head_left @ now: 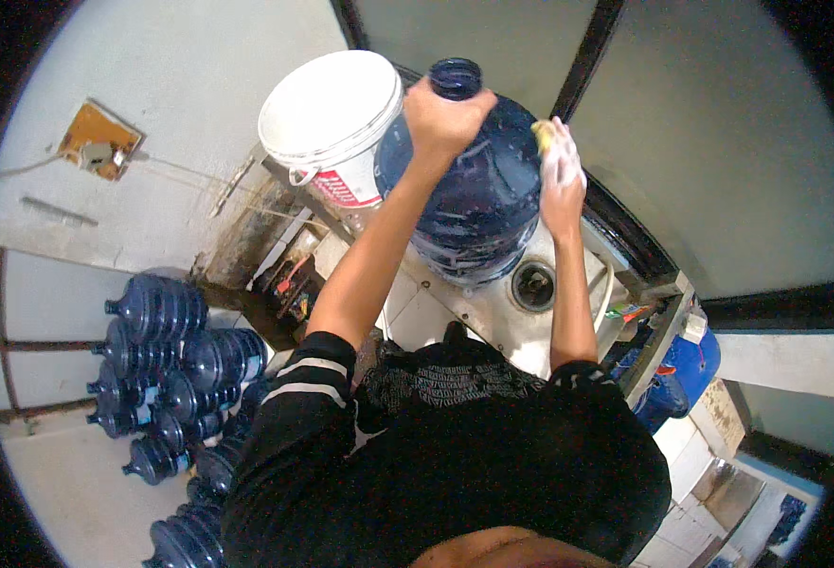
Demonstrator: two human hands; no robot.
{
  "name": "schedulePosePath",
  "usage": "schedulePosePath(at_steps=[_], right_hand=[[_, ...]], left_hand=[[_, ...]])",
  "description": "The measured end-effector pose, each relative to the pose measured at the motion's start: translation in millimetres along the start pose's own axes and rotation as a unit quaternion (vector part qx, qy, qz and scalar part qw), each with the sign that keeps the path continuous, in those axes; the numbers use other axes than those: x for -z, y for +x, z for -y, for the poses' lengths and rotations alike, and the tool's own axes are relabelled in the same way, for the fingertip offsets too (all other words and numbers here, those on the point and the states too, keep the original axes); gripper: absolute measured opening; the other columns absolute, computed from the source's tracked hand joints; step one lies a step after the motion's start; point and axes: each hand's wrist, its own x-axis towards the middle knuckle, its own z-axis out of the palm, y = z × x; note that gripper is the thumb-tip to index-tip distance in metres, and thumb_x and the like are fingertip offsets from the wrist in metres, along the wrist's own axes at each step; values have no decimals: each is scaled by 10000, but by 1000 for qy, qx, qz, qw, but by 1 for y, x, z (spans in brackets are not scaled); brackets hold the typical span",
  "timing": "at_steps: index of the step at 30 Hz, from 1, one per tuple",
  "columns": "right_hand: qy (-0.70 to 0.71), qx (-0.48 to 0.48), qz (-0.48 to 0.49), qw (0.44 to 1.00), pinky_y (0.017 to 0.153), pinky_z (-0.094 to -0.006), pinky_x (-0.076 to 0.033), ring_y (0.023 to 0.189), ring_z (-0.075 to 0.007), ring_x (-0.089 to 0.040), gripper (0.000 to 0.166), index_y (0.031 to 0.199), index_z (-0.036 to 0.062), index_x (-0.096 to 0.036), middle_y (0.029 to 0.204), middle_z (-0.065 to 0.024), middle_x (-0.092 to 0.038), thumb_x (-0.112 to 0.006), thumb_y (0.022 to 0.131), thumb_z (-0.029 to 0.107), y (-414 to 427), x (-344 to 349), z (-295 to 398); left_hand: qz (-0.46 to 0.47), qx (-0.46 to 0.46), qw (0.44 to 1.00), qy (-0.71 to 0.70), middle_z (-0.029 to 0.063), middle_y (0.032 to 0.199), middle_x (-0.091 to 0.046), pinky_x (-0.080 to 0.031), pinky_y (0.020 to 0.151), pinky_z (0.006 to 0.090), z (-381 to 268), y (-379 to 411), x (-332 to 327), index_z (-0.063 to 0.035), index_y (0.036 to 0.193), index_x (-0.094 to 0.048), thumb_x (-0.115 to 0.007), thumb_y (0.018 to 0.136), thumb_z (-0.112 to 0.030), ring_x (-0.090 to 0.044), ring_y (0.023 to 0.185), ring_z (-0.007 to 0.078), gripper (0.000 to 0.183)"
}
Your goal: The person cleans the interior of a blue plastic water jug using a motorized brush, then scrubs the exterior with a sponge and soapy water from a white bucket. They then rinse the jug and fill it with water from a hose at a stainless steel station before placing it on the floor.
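A large blue plastic water jug (pixel 484 206) stands upright before me, its neck and mouth towards the top of the view. My left hand (pixel 446 117) is closed around the jug just below the neck. Against the jug's right side, my right hand (pixel 562 174) holds a yellow sponge (pixel 542 135), and white foam covers its fingers. Most of the sponge is hidden behind those fingers. Beneath the jug is a pale sink-like surface (pixel 452 302) with a round, dark drain-like opening (pixel 534 285) near my right forearm.
A white plastic bucket (pixel 331 106) with a red label touches or nearly touches the jug's left side. Several blue water jugs (pixel 161 305) lie stacked on their sides at the left. A blue drum (pixel 697 366) stands at right. A framed pane (pixel 715 156) rises behind the work surface.
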Motion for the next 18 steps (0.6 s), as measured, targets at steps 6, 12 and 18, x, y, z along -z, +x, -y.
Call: schedulePosePath(at_steps=[6, 12, 18], right_hand=[[-136, 162, 191, 958, 1063, -490, -278, 1276, -307, -412, 306, 1133, 83, -613, 1303, -143, -507, -531, 840, 122, -64, 13, 63], [-193, 104, 403, 889, 954, -475, -376, 1130, -275, -520, 277, 1031, 71, -631, 1141, -163, -589, -520, 824, 219, -12, -142, 104], [-210, 89, 442, 868, 925, -466, -420, 1057, -301, -561, 192, 909, 65, -647, 1106, -166, -604, -527, 810, 178, -22, -105, 115]], left_hand=[[164, -55, 985, -27, 129, 766, -676, -512, 712, 344, 16, -10, -29, -17, 803, -651, -804, 581, -272, -666, 740, 250, 371], [432, -64, 899, 2, 30, 729, -659, -490, 678, 292, -7, 26, 1, -47, 789, -666, -798, 635, -280, -596, 659, 118, 310], [405, -136, 904, -9, 100, 813, -684, -503, 741, 337, 17, 32, 2, -53, 854, -670, -792, 619, -325, -653, 761, 237, 379]])
